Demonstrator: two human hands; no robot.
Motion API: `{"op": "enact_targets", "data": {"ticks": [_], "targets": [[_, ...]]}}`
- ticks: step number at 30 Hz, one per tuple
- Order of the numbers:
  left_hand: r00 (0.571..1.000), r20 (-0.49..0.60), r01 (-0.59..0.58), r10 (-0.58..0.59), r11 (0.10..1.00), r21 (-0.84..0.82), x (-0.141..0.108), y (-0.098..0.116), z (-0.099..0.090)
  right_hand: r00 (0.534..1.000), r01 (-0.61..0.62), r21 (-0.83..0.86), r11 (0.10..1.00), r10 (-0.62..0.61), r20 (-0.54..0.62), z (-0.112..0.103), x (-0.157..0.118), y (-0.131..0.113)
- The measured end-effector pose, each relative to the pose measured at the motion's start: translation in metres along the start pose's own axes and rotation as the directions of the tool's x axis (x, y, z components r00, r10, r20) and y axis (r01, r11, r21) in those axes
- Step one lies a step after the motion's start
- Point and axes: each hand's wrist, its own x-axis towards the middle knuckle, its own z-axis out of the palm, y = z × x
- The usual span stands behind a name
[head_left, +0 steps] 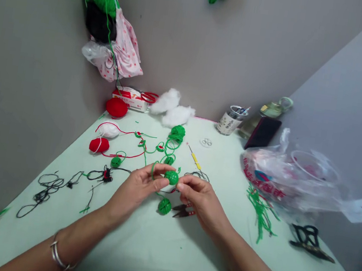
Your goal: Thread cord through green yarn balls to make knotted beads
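Note:
A small green crocheted ball (171,177) is pinched between the thumb and fingers of my left hand (142,183), above the middle of the table. My right hand (197,196) has its thumb and index finger closed at the ball's right side; whatever is between them is too small to make out. Green yarn loops past my left fingers. Just below lies another green crocheted ball (164,206), beside small dark-bladed thread snips (183,210) partly under my right hand. Behind my hands are a yellow-handled crochet hook (195,160) and a green yarn ball (177,134).
Red yarn balls (116,107), white stuffing (174,107) and a pen tin (231,121) stand toward the back. Tangled black cord (45,190) lies left. A plastic bag (289,177), green yarn strands (261,214) and black scissors (310,243) are right.

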Motion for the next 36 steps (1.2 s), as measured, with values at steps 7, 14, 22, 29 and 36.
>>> {"op": "enact_targets", "data": {"ticks": [7,14,22,29,36], "targets": [[0.999,-0.015,-0.027,0.028,0.999,0.031,0.001,-0.001,-0.003,0.995,0.030,-0.109,0.994,-0.019,0.096,-0.003,-0.004,-0.010],[1.000,0.000,-0.015,0.015,0.997,0.080,-0.003,0.001,0.003,0.993,-0.014,-0.097,0.995,0.025,0.112,-0.005,-0.005,-0.010],[0.999,0.025,-0.047,0.045,0.997,0.064,-0.005,-0.003,0.005,0.995,-0.068,-0.046,0.997,0.071,0.068,0.003,-0.004,-0.011],[0.999,0.052,-0.019,0.017,0.999,0.033,-0.005,-0.006,0.008,0.992,-0.057,-0.026,0.998,0.059,0.112,0.005,-0.006,-0.012],[0.996,0.085,0.006,-0.006,1.000,0.003,-0.004,-0.010,0.007,0.990,-0.034,0.047,0.998,0.027,0.139,0.008,-0.009,-0.013]]}}
